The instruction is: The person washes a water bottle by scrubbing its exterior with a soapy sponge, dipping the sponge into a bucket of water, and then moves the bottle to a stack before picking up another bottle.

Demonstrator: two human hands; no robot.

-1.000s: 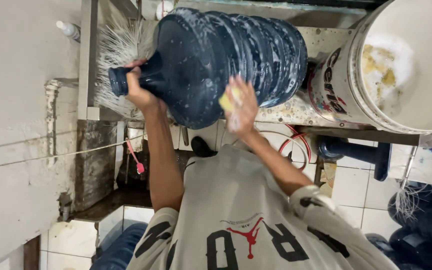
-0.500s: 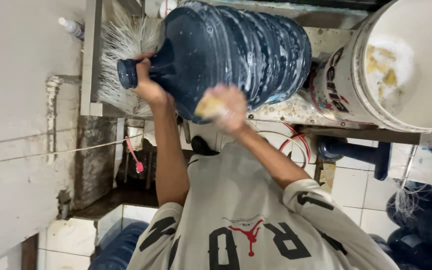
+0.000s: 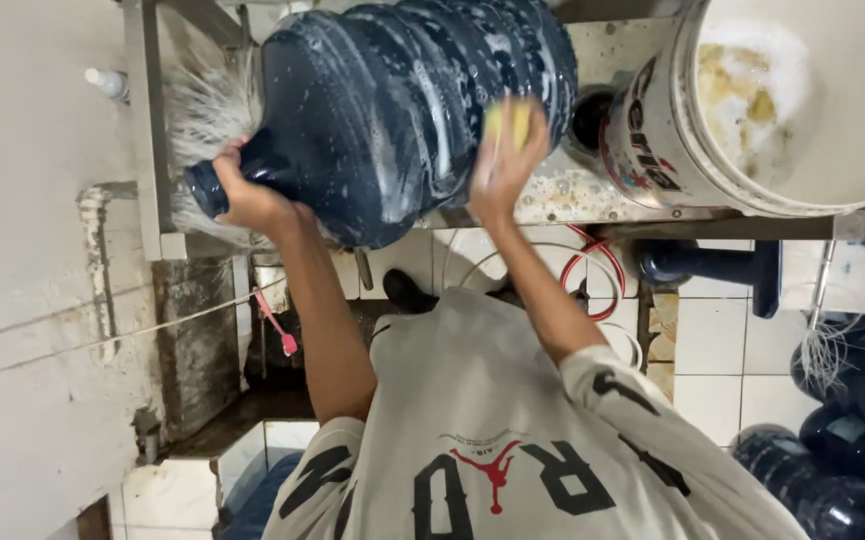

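Head view: a large dark-blue water jug (image 3: 403, 110) lies on its side on the wet desk (image 3: 593, 190), streaked with soap. The left hand (image 3: 248, 195) is wrapped around its neck; the right hand (image 3: 503, 165) presses a yellow sponge (image 3: 508, 120) against its side. A white bucket (image 3: 753, 100) stands just beside it.

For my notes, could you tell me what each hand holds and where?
Left hand grips the water jug by its neck; right hand presses a yellow sponge against its side.

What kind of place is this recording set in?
Probably a water-jug washing station: a soapy blue jug lies on a wet metal bench, a foam-filled bucket stands beside it, and more jugs sit on the tiled floor.
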